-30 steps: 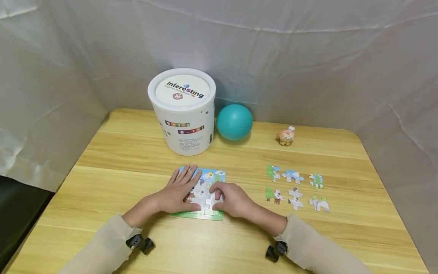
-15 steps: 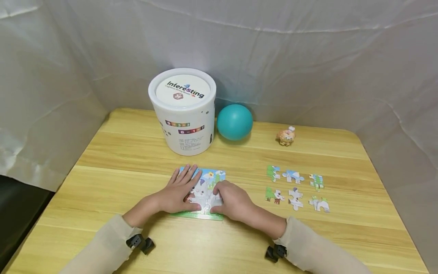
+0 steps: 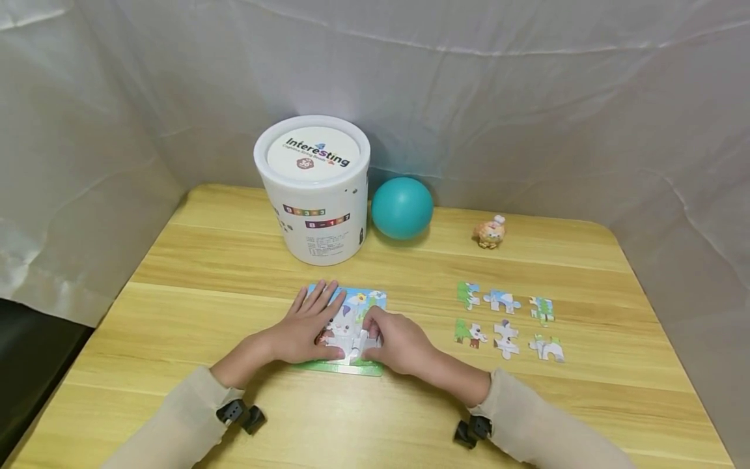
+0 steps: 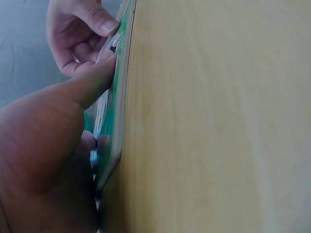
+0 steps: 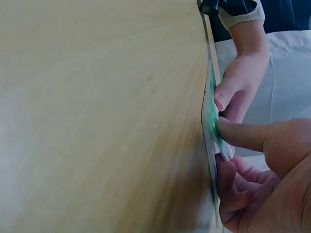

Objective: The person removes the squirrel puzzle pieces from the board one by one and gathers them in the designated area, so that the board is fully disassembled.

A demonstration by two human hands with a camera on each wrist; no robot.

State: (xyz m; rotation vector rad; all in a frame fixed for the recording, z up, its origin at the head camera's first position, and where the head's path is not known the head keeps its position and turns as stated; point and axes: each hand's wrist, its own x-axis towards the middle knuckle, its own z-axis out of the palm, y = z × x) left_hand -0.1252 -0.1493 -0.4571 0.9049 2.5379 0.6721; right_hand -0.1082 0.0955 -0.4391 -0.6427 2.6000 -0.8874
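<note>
A jigsaw board (image 3: 346,370) with a green lower border and a white cartoon animal lies on the wooden table. My left hand (image 3: 305,332) rests flat on its left part, fingers spread, the thumb along the picture's lower edge. My right hand (image 3: 401,342) is at the lower right of the picture and pinches a puzzle piece (image 3: 367,341) between thumb and curled fingers. In the right wrist view this puzzle piece (image 5: 225,151) tilts up from the board, its edge raised at the fingertips. Part of the picture is hidden under both hands.
Several loose puzzle pieces (image 3: 505,339) lie in two rows to the right. Behind the board stand a large white tub (image 3: 316,195), a teal ball (image 3: 402,208) and a small figurine (image 3: 489,233). Grey cloth (image 3: 527,117) hangs around the table's back and sides.
My right fingers have shifted slightly at the lower right of the picture, and the puzzle piece there now tilts up between them. The left hand stays in place.
</note>
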